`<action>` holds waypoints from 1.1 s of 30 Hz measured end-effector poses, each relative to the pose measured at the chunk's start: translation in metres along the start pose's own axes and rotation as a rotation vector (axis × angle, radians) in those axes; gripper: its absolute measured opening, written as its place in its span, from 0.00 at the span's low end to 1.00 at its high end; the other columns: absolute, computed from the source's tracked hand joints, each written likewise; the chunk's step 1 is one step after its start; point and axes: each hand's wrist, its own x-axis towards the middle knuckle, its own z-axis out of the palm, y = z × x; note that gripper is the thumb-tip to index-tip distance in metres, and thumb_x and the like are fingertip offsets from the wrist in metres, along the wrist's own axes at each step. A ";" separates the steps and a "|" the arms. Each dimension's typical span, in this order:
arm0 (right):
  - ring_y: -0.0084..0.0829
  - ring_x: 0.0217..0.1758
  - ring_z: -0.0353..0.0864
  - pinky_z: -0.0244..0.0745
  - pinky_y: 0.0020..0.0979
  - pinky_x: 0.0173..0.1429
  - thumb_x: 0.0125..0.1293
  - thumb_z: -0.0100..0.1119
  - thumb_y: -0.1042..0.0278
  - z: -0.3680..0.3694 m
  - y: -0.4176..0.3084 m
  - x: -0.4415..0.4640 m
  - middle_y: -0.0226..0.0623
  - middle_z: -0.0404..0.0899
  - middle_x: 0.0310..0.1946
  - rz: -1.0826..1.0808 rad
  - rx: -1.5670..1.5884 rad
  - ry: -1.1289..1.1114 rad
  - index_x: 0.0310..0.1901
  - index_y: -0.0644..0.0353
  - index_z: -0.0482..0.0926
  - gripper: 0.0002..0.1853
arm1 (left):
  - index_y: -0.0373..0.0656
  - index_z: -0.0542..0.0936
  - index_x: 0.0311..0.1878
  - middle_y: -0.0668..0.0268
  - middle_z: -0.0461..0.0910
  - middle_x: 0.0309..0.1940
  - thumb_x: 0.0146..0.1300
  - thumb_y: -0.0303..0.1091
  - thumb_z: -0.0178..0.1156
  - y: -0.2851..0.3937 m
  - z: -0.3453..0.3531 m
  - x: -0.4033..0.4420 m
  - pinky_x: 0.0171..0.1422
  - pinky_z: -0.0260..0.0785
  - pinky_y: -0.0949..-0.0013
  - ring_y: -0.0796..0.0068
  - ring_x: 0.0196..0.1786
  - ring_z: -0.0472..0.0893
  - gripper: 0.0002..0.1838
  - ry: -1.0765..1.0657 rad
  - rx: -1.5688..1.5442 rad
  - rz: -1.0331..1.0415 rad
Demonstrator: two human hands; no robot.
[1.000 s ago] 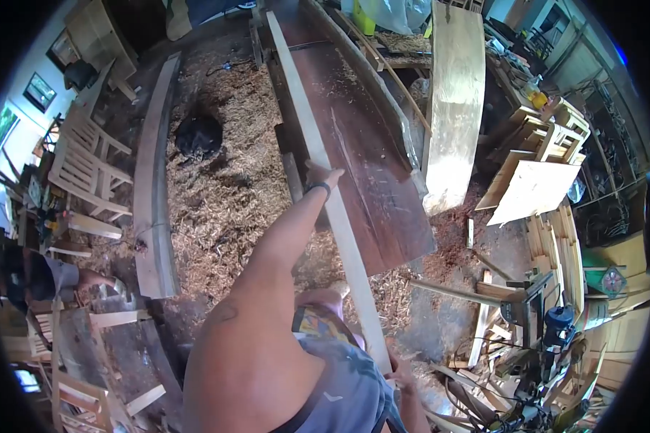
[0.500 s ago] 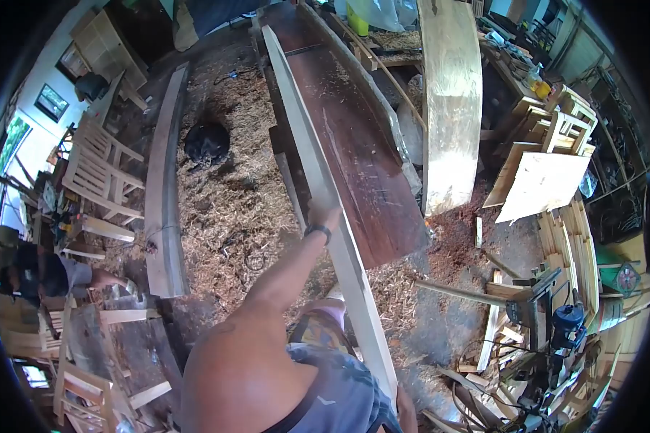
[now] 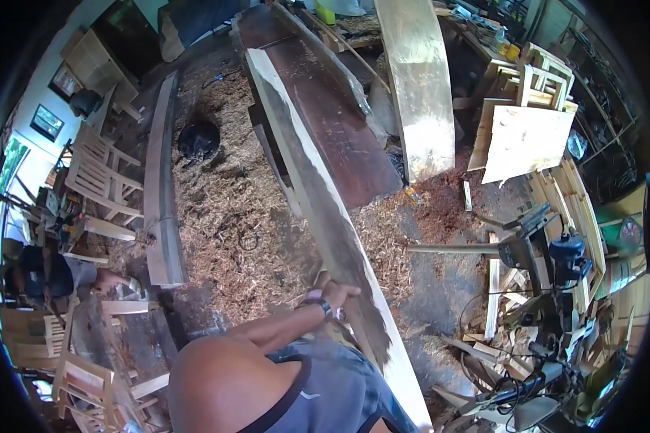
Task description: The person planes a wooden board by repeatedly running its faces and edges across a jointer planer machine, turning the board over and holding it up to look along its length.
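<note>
A long wooden plank (image 3: 318,209) runs slantwise from the upper middle of the view down to my body. Its broad face is dark and weathered, with a pale strip along the right side. My left hand (image 3: 336,294), a dark watch on its wrist, grips the plank's left edge low down, close to my waist. My right hand is out of sight. Beyond the plank, a wide reddish-brown slab (image 3: 325,123) lies along its right side, and the plank's far end reaches over it.
Wood shavings (image 3: 231,216) cover the floor. At left lies a long beam (image 3: 162,187), near a slatted wooden chair (image 3: 101,169) and another person (image 3: 47,274). A pale upright slab (image 3: 419,94) and stacked boards (image 3: 527,141) stand right, above a machine with a blue motor (image 3: 567,249).
The plank has rolled, so its broad dark face now shows, and it has come nearer to me. My left hand is lower along it. My right hand has gone from view.
</note>
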 end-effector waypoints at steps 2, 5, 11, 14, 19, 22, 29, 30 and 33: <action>0.41 0.75 0.64 0.61 0.46 0.76 0.71 0.60 0.37 -0.023 0.005 0.006 0.42 0.65 0.74 -0.006 0.047 0.042 0.78 0.57 0.63 0.43 | 0.37 0.86 0.38 0.60 0.87 0.34 0.51 0.33 0.73 -0.027 0.000 -0.011 0.47 0.79 0.58 0.60 0.37 0.87 0.13 -0.201 -0.040 -0.239; 0.41 0.74 0.65 0.62 0.47 0.75 0.70 0.61 0.37 -0.049 0.011 0.015 0.41 0.66 0.73 -0.023 0.114 0.097 0.77 0.57 0.64 0.42 | 0.40 0.84 0.40 0.62 0.86 0.34 0.53 0.32 0.71 -0.029 0.004 -0.036 0.44 0.78 0.57 0.61 0.36 0.85 0.11 -0.300 -0.228 -0.390; 0.41 0.71 0.66 0.64 0.49 0.73 0.69 0.63 0.37 -0.098 0.033 0.014 0.40 0.68 0.71 -0.036 0.229 0.184 0.75 0.56 0.67 0.42 | 0.38 0.82 0.51 0.56 0.85 0.43 0.49 0.31 0.73 -0.034 -0.009 -0.017 0.52 0.78 0.49 0.54 0.45 0.85 0.23 -0.246 -0.104 -0.428; 0.41 0.70 0.67 0.65 0.50 0.71 0.69 0.64 0.37 -0.123 0.049 0.012 0.40 0.69 0.70 -0.041 0.279 0.228 0.75 0.55 0.68 0.41 | 0.31 0.57 0.75 0.38 0.62 0.72 0.51 0.36 0.73 0.018 -0.005 -0.009 0.79 0.57 0.52 0.39 0.74 0.64 0.51 0.248 0.501 0.420; 0.42 0.68 0.68 0.67 0.53 0.70 0.68 0.66 0.36 -0.168 0.073 0.022 0.39 0.70 0.69 -0.068 0.340 0.281 0.73 0.54 0.71 0.40 | 0.43 0.47 0.84 0.44 0.44 0.84 0.63 0.55 0.65 0.125 0.008 0.024 0.84 0.43 0.34 0.36 0.84 0.46 0.55 0.536 1.109 0.640; 0.42 0.67 0.69 0.68 0.54 0.69 0.67 0.67 0.36 -0.182 0.090 0.024 0.39 0.71 0.68 -0.075 0.360 0.299 0.73 0.54 0.72 0.40 | 0.46 0.49 0.85 0.52 0.43 0.86 0.67 0.63 0.56 0.142 0.024 0.044 0.82 0.43 0.26 0.35 0.84 0.45 0.51 0.624 1.315 0.472; 0.42 0.85 0.47 0.43 0.47 0.84 0.74 0.49 0.31 -0.170 0.101 0.020 0.44 0.49 0.83 -0.117 0.085 0.321 0.83 0.52 0.53 0.46 | 0.50 0.49 0.85 0.61 0.44 0.87 0.70 0.62 0.53 0.156 0.017 0.067 0.79 0.47 0.22 0.38 0.85 0.44 0.48 0.707 1.340 0.467; 0.42 0.88 0.43 0.39 0.45 0.87 0.75 0.46 0.30 -0.162 0.097 0.016 0.45 0.45 0.86 -0.130 0.034 0.315 0.84 0.52 0.50 0.47 | 0.51 0.49 0.85 0.62 0.44 0.87 0.70 0.62 0.53 0.160 0.016 0.069 0.79 0.47 0.22 0.38 0.85 0.44 0.47 0.707 1.342 0.458; 0.43 0.88 0.42 0.38 0.48 0.86 0.74 0.47 0.28 -0.141 0.090 0.001 0.42 0.41 0.86 -0.146 0.009 0.260 0.85 0.52 0.47 0.49 | 0.52 0.49 0.86 0.63 0.44 0.87 0.70 0.60 0.53 0.174 0.012 0.076 0.79 0.48 0.23 0.39 0.86 0.44 0.47 0.715 1.345 0.457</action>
